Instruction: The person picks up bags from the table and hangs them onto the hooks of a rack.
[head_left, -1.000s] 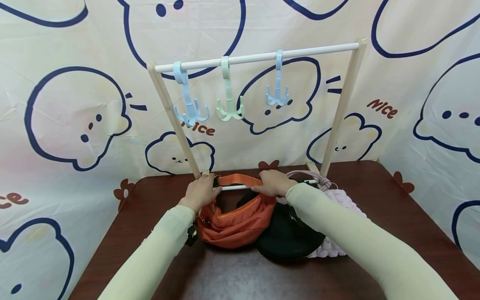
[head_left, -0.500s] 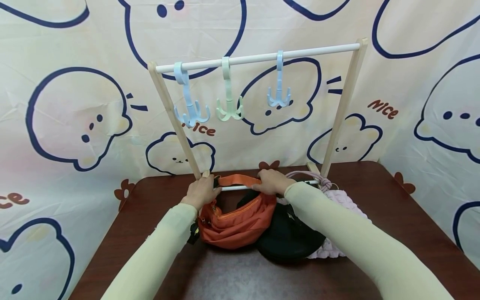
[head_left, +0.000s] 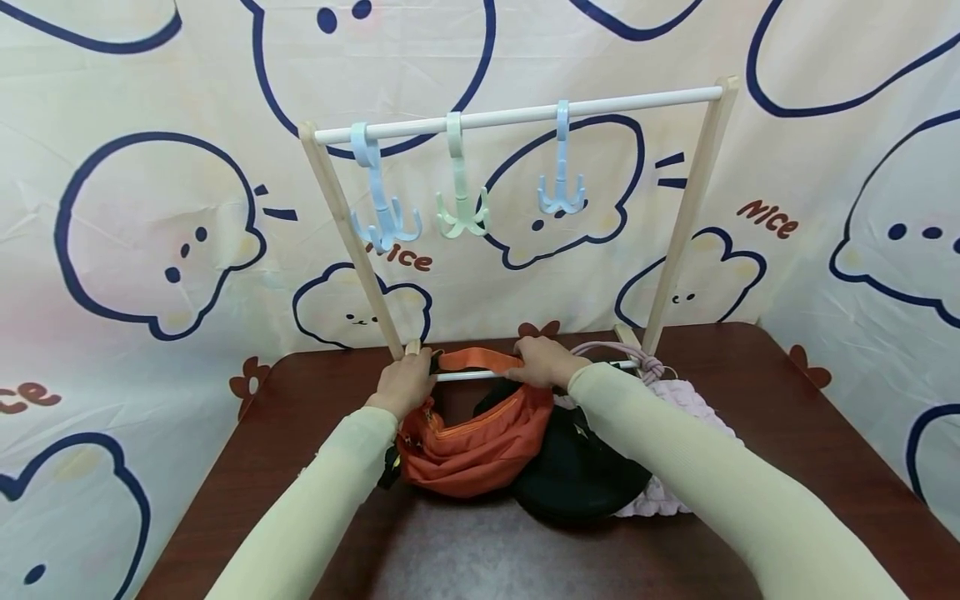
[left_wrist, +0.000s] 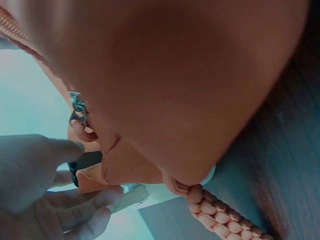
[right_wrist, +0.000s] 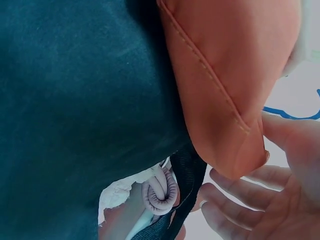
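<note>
An orange waist bag (head_left: pixel 474 458) with zippers lies on the table, its strap (head_left: pixel 480 359) stretched behind it. At the strap's left end, my left hand (head_left: pixel 403 387) pinches it beside a black buckle (left_wrist: pixel 87 162); the thumb and fingers show in the left wrist view. My right hand (head_left: pixel 546 364) holds the bag's right end, thumb on one side and fingers on the other. The rack's lower white bar (head_left: pixel 468 376) runs between both hands. A braided orange cord (left_wrist: pixel 220 215) hangs from the bag's corner. Partly under the bag lies a black bag (head_left: pixel 581 483).
A pale pink quilted bag (head_left: pixel 693 400) with a knotted handle (head_left: pixel 649 365) lies at the right, under my right forearm. On the rack's upper bar (head_left: pixel 517 114) hang two blue claw hooks (head_left: pixel 386 221) and a green one (head_left: pixel 461 217). A patterned cloth stands behind the table.
Both hands stay at the orange bag's strap ends. The left hand's fingers shift slightly; the bags stay in place. The view drifts a little.
</note>
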